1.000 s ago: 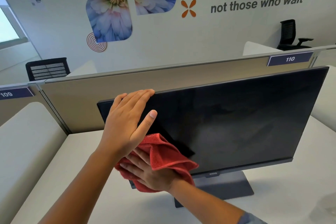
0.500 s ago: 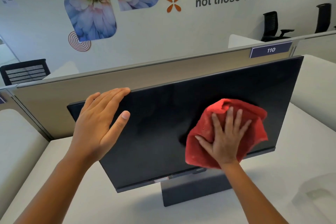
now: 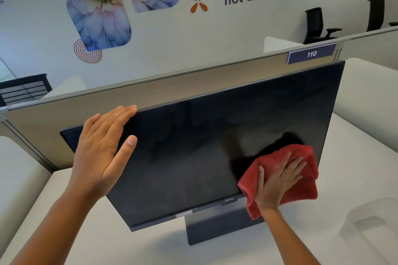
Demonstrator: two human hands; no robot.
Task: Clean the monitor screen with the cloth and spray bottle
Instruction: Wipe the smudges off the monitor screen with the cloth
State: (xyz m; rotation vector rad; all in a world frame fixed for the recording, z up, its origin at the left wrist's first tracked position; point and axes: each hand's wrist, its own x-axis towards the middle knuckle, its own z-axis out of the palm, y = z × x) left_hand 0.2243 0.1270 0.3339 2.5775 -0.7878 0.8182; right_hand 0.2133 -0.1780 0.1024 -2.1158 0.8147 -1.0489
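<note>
A black monitor [image 3: 193, 146] stands on a white desk, its screen dark and tilted back. My left hand [image 3: 103, 146] grips its upper left corner, fingers over the top edge and thumb on the screen. My right hand [image 3: 277, 183] lies flat, fingers spread, pressing a red cloth [image 3: 301, 187] against the screen's lower right corner. The cloth hangs past the bottom bezel. No spray bottle is in view.
A beige partition [image 3: 150, 90] with a "110" label [image 3: 311, 54] runs right behind the monitor. The monitor's dark stand [image 3: 215, 228] sits on the white desk [image 3: 86, 239]. Black office chairs stand beyond the partition at far left and far right.
My right hand has swept the red cloth across the screen from the lower left to the lower right corner. My left hand has stayed on the upper left corner.
</note>
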